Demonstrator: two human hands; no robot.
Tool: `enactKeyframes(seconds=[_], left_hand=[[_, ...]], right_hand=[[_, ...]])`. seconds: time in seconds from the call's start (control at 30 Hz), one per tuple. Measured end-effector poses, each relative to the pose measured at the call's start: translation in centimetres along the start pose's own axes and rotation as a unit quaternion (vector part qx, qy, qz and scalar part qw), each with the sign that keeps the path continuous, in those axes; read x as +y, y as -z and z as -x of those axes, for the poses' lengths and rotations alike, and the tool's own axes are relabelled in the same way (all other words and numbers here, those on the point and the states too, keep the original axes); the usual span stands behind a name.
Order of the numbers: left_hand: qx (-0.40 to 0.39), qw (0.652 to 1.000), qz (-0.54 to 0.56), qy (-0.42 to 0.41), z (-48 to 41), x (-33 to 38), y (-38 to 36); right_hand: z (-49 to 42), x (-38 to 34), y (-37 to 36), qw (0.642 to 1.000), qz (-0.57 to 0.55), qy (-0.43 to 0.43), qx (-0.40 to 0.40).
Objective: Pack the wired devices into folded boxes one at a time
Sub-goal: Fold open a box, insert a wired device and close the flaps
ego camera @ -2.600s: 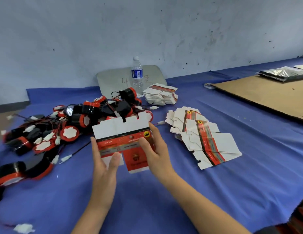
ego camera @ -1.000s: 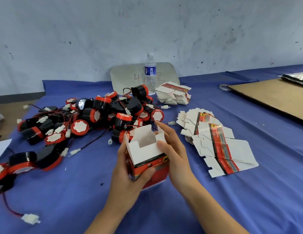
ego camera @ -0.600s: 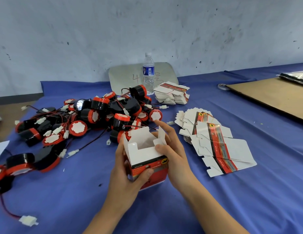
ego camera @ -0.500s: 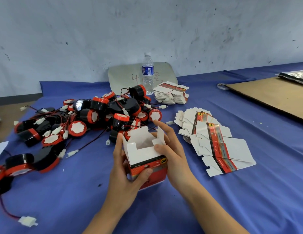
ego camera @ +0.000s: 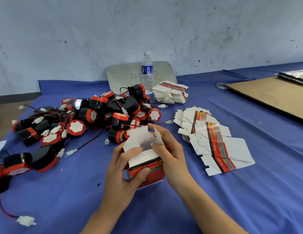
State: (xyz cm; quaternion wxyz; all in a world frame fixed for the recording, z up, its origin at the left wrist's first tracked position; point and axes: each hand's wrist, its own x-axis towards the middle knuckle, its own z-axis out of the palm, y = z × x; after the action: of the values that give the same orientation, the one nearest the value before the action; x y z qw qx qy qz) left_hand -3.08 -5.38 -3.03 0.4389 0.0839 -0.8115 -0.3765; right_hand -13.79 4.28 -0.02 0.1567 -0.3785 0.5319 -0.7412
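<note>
A small red and white cardboard box, folded into shape with its top flaps standing open, is held just above the blue cloth. My left hand grips its left side, thumb across the red front. My right hand holds the right side, its fingers on the right flap. Nothing shows inside the box. Behind it lies a heap of black and red round wired devices with white plugs. Flat unfolded boxes are fanned out to the right, and a second stack of flat boxes sits further back.
A water bottle stands at the back in front of a grey panel leaning on the wall. A brown cardboard sheet lies at the right. More devices and a loose white plug lie at the left.
The flat box has been folded into an open box between both hands. In the last half second the left hand's fingers moved onto the left top flap.
</note>
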Motion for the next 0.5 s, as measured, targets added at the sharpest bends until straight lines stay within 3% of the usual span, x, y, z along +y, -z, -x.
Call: enactKeyframes(seconds=[0.3,0.5], left_hand=[[0.022,0.999,0.009,0.033,0.01,0.17,0.04],[0.021,1.0,0.007,0.008,-0.17,0.31,0.06]], right_hand=[[0.05,-0.19,-0.24,1.0,-0.028,0.001,0.007],[-0.01,0.1,-0.34,0.999,-0.021,-0.021,0.023]])
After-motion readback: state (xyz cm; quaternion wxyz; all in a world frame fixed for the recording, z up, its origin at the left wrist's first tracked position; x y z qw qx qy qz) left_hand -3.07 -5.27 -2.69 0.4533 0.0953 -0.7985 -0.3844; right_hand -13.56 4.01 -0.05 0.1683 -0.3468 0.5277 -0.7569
